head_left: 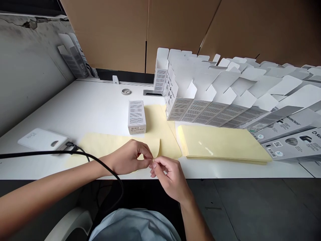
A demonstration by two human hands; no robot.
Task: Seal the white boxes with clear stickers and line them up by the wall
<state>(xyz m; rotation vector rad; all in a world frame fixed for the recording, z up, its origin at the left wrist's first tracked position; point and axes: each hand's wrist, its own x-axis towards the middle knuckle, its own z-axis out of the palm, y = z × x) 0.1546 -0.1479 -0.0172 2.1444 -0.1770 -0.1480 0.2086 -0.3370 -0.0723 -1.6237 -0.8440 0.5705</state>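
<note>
The left hand (129,156) pinches the yellow sheet (120,140) at its near right corner; the right hand (170,172) meets it there, its own grip hidden. The sheet extends leftward from this pinch, long axis across the bench (100,107), nearer the left hand. Behind stands a printed carton (136,115).

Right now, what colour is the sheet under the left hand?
The sheet is pale yellow; see the head view.
</note>
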